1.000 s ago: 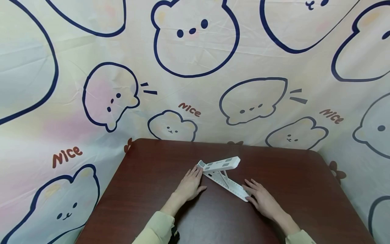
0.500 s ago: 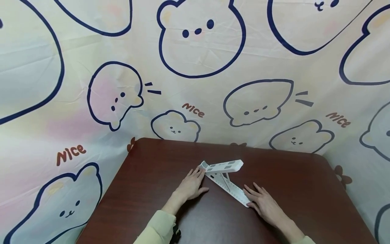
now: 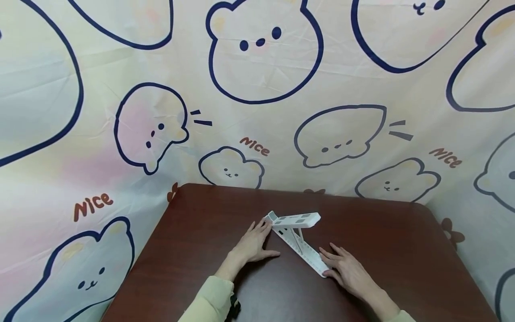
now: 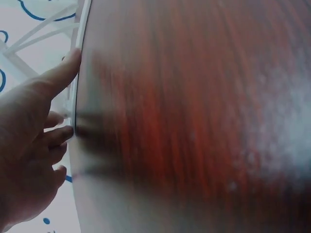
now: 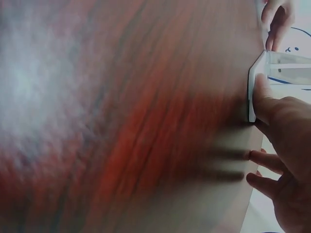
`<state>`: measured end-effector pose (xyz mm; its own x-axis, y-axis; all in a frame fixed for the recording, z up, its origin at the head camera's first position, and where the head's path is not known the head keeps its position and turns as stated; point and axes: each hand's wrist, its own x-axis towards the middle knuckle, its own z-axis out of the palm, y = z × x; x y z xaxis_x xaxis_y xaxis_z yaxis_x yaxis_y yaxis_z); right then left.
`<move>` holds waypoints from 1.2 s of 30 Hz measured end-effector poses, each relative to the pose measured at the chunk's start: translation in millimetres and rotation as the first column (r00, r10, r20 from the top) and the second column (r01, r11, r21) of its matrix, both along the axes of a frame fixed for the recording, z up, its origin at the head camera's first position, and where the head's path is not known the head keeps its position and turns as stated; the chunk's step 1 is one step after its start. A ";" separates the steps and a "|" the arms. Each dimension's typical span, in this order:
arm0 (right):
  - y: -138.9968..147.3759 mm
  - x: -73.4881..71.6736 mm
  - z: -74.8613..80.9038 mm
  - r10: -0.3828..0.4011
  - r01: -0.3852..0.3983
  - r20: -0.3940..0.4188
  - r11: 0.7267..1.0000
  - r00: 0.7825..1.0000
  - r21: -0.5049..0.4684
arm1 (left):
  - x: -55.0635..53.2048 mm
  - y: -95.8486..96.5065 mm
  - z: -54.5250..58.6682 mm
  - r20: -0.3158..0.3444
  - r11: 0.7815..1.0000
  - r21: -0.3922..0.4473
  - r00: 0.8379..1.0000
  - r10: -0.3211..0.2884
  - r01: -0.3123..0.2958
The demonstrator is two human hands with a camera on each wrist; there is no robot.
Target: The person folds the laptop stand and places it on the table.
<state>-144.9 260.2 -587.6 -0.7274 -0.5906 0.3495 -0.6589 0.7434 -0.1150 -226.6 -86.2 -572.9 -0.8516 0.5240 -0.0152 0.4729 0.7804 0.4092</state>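
Note:
A white folding laptop stand (image 3: 307, 256) lies slanted on the table, its upper arm (image 3: 297, 220) raised on thin struts. My left hand (image 3: 251, 243) rests at the stand's far left end, fingers fairly straight and thumb spread out. In the left wrist view, that hand's thumb (image 4: 65, 73) and fingertips are by the stand's long edge. My right hand (image 3: 352, 273) is at the nearer right end. Its thumb (image 5: 263, 90) presses on the stand's end in the right wrist view, while other fingers (image 5: 265, 187) spread beside it over the table.
The dark brown wooden table (image 3: 225, 205) has rounded far corners. Behind it and at its sides hangs a pale cloth (image 3: 273, 120) printed with cartoon animals. A small black object (image 3: 234, 307) shows by the left sleeve (image 3: 211, 299).
The stand's right end has swung a little toward me along with my right hand. The left hand stays at the other end, its thumb stretched slightly farther out.

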 end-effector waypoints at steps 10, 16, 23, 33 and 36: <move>0.9 -2.0 -2.7 0.039 -0.038 -0.075 0.999 0.996 0.015 | 5.7 9.4 22.9 0.012 0.998 -0.067 1.000 0.002 -0.002; -3.5 -1.3 -5.0 0.048 -0.044 -0.112 0.998 0.993 0.033 | 5.3 11.9 24.5 -0.008 0.996 -0.086 1.000 0.013 -0.014; -7.4 -1.7 -3.9 0.066 -0.046 -0.167 0.992 0.984 0.121 | 0.8 17.2 19.9 -0.009 0.999 -0.040 1.000 0.029 -0.029; -14.9 2.9 -10.0 0.072 -0.046 -0.258 0.994 0.963 0.104 | -5.4 28.0 9.6 -0.035 0.999 -0.001 0.999 0.042 -0.042; -19.3 3.3 -13.3 0.077 -0.052 -0.280 0.994 0.957 0.096 | -8.7 29.5 3.8 -0.011 0.998 0.020 0.998 0.065 -0.065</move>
